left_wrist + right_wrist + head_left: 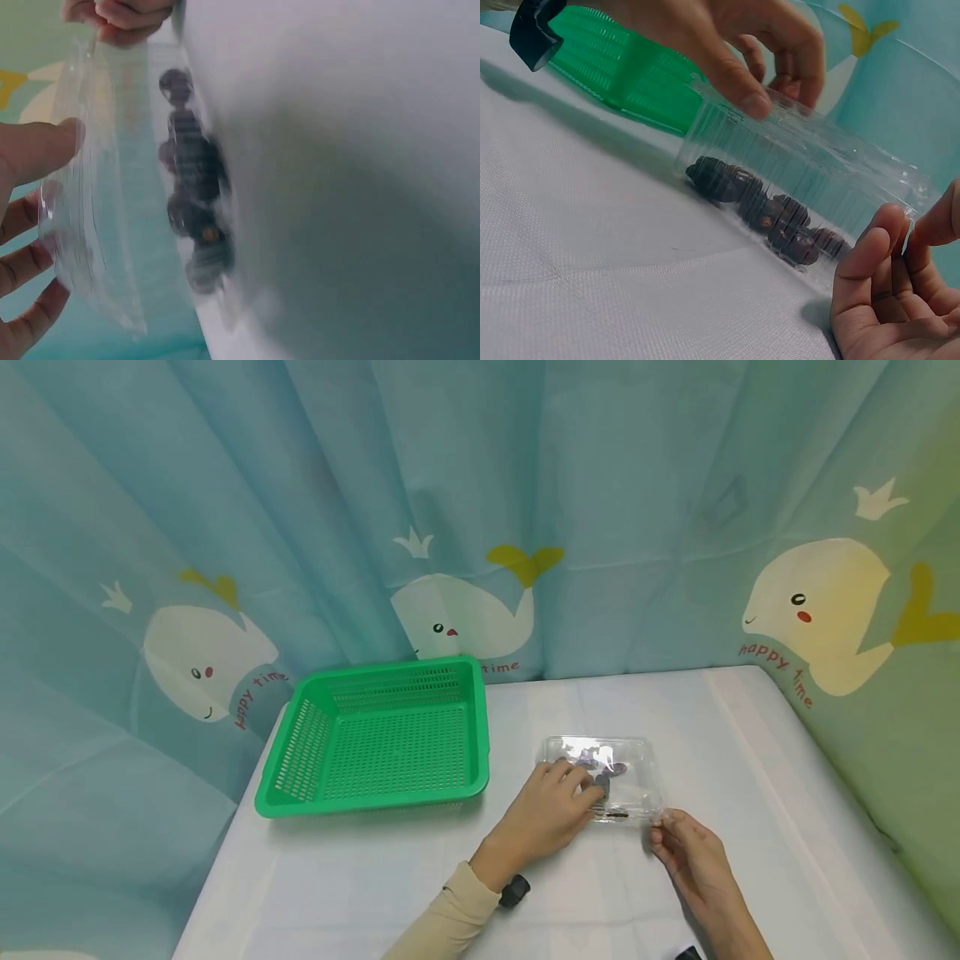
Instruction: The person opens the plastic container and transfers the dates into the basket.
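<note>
Clear box (pixel 636 785) under spread left hand (pixel 551 806), near corner (pixel 649 810) in the pinch of the right hand (pixel 697 860)

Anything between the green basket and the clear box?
Only bare white cloth between green basket and clear box, per the head view. Left hand is at the box's basket-side end.

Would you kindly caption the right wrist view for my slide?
Left hand gripping a clear plastic box of dark rounded items, right hand pinching its corner, green basket behind.
</note>
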`<state>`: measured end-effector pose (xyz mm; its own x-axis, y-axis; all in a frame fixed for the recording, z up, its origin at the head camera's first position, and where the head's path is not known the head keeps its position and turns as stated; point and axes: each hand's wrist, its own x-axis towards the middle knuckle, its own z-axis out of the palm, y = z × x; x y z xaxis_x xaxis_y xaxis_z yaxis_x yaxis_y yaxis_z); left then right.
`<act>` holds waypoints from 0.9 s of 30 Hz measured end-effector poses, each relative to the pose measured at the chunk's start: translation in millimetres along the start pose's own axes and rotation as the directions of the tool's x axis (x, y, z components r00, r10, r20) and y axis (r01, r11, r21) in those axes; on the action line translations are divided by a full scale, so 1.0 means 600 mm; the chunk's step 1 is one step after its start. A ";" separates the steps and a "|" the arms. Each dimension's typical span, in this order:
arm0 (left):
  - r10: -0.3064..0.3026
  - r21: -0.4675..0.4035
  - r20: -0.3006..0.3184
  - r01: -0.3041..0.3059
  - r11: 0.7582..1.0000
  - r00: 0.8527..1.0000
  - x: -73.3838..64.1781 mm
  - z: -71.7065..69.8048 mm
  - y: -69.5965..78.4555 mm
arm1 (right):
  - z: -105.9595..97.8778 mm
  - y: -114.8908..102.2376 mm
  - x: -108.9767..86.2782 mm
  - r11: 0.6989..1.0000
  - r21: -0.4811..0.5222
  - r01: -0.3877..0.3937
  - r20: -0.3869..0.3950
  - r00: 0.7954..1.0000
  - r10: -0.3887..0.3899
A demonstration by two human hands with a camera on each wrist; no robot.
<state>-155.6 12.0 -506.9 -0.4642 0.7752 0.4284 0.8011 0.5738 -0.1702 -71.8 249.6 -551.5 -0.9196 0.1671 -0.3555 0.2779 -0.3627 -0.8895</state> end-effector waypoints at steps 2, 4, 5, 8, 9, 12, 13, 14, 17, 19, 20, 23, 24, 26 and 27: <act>-0.009 0.001 0.009 0.009 1.000 1.000 -0.008 -0.002 -0.004 | 0.002 0.000 0.000 1.000 -0.002 -0.009 -0.007 1.000 0.009; -0.015 -0.012 0.011 0.015 1.000 1.000 -0.014 -0.005 -0.006 | 0.003 -0.001 0.000 1.000 -0.010 -0.012 -0.011 1.000 0.012; -0.013 -0.015 0.003 0.013 1.000 1.000 -0.016 -0.005 -0.007 | 0.002 -0.002 0.000 1.000 -0.010 -0.013 -0.013 1.000 0.013; -0.013 -0.012 -0.018 0.013 1.000 1.000 -0.018 -0.006 -0.007 | 0.000 -0.002 0.000 1.000 -0.009 0.001 0.008 1.000 -0.001; -0.016 -0.008 -0.023 0.015 1.000 1.000 -0.018 -0.006 -0.007 | -0.001 -0.001 0.000 1.000 -0.001 0.002 0.019 1.000 -0.002; -0.028 0.013 -0.036 0.028 1.000 0.999 -0.018 -0.005 -0.007 | -0.002 0.000 -0.001 1.000 0.028 0.003 0.054 0.999 -0.004; -0.033 0.018 -0.036 0.034 0.999 0.999 -0.018 -0.004 -0.007 | -0.002 0.000 -0.001 0.999 0.035 0.002 0.062 0.998 -0.004; -0.037 0.022 -0.037 0.038 0.999 0.999 -0.018 -0.003 -0.007 | -0.002 0.000 -0.001 0.999 0.043 0.002 0.068 0.998 -0.004; -0.045 0.029 -0.032 0.046 0.998 0.998 -0.017 -0.002 -0.004 | -0.001 0.001 -0.002 0.999 0.037 0.011 0.073 0.997 -0.014; -0.048 0.029 -0.025 0.048 0.998 0.999 -0.015 0.000 -0.002 | 0.000 0.001 -0.003 0.999 0.027 0.017 0.072 0.997 -0.019; -0.048 0.030 -0.027 0.049 0.998 0.998 -0.013 0.000 -0.001 | 0.000 0.001 -0.003 1.000 0.024 0.020 0.070 0.997 -0.021; -0.041 0.044 -0.034 0.043 0.998 0.999 -0.009 -0.001 0.003 | 0.003 -0.001 -0.004 1.000 0.014 0.020 0.059 0.998 -0.021; -0.037 0.053 -0.035 0.038 0.998 0.999 -0.007 -0.001 0.004 | 0.004 -0.002 -0.004 1.000 0.013 0.019 0.053 0.998 -0.020; -0.028 0.079 -0.034 0.031 0.996 0.999 -0.005 -0.002 0.005 | 0.007 -0.004 -0.005 1.000 0.011 0.016 0.040 0.999 -0.016; -0.024 0.087 -0.030 0.027 0.996 0.999 -0.004 -0.002 0.006 | 0.009 -0.005 -0.005 1.000 0.010 0.013 0.033 0.999 -0.014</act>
<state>-151.3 11.6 -507.3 -0.4721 0.7530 0.4584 0.7525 0.6151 -0.2353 -71.2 245.4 -546.1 -0.9321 0.1413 -0.3336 0.2630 -0.3695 -0.8912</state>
